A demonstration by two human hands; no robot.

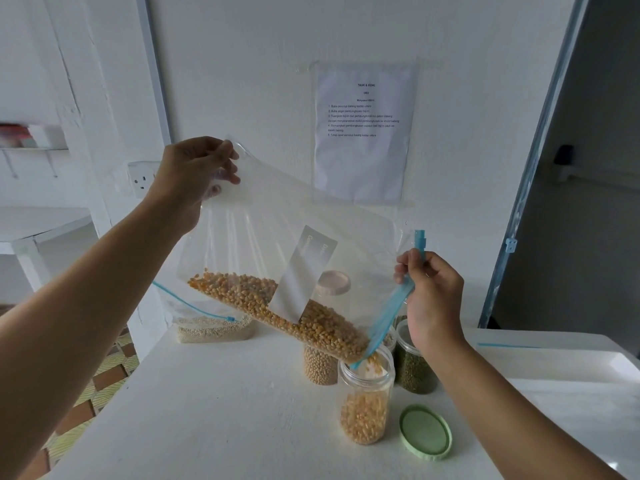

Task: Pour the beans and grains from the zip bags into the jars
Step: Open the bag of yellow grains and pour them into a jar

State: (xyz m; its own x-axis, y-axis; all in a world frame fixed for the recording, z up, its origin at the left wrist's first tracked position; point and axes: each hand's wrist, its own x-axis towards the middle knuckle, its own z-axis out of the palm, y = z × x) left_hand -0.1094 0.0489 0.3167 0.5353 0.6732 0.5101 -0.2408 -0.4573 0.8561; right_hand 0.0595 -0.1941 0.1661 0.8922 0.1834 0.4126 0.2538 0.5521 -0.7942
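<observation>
Zip bag (270, 216): limp film, probably slippery, weighted by corn (277, 299). Pinched at raised corner by left hand (194, 174), at blue zip edge (394, 306) by right hand (433, 299), over jar (365, 403).

Zip bag (277, 216) clear glossy plastic film, blue plastic zip strip; open jar (365, 400) clear smooth plastic; lid (425, 432) at 5 o'clock matt green plastic; tabletop (225, 410) matt white, faintly rough; wall sheet (363, 133) paper.

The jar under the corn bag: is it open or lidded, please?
Open: the jar has no lid, kernels drop in, and a green lid lies beside it.
</observation>
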